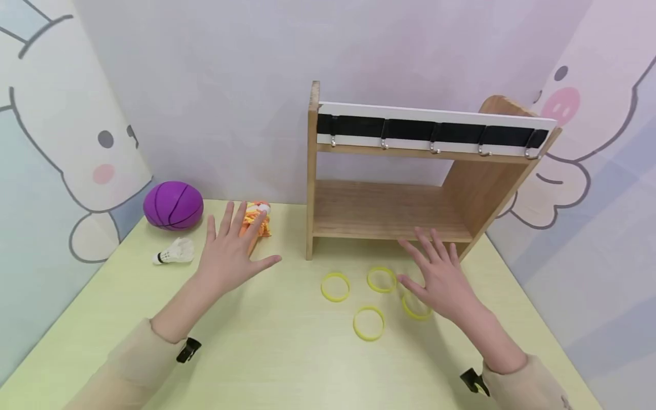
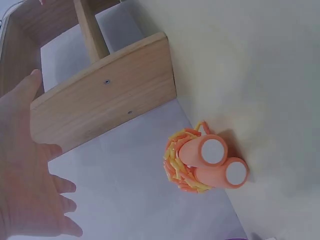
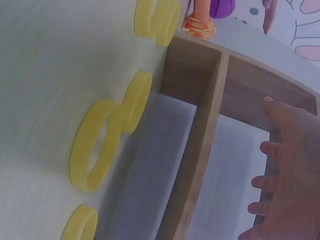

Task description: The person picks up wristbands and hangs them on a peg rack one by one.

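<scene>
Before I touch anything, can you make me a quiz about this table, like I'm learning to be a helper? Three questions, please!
1. How many hooks are on the front of the shelf?
2. True or false: both hands are gripping rings.
3. Which of these is closest to the ball?
a) a ring
b) the shuttlecock
c) the shelf

Key:
1. Five.
2. False. The left hand and the right hand have their fingers spread and hold nothing.
3. b
</scene>
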Motion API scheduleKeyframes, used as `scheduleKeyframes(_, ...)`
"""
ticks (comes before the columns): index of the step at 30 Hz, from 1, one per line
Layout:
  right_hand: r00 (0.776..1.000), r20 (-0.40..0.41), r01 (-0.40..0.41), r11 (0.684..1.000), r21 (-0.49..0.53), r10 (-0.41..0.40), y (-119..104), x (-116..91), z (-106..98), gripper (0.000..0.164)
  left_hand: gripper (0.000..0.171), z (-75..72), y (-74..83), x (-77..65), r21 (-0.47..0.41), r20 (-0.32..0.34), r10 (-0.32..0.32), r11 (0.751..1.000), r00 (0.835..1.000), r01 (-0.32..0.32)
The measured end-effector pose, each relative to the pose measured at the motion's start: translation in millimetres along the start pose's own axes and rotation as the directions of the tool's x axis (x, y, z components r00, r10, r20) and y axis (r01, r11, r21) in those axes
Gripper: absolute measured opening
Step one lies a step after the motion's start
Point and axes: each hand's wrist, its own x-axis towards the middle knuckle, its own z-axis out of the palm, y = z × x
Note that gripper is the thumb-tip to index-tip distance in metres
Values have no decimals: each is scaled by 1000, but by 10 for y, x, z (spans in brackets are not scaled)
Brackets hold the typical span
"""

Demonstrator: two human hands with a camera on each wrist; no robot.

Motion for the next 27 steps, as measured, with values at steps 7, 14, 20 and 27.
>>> scheduleKeyframes(7, 995, 27, 100, 995, 12, -101, -154, 18, 90, 69, 96, 46, 71, 226, -86, -22, 6, 996, 1000, -7)
scheduleKeyframes(14, 968, 81, 230, 967, 111, -240, -230, -68, 266, 68, 93, 250, 158, 458, -182, -7, 24, 983, 1000, -25)
scheduleKeyframes(20, 925, 112, 340, 921, 191, -364, -251, -137, 441, 66, 96, 444, 230, 624, -286, 16, 28, 958, 999, -23)
scheduleKeyframes(27, 859, 235, 379, 873, 306, -455, -257, -133, 592, 69, 92, 681, 324, 757, -486, 26, 18, 874, 999, -3)
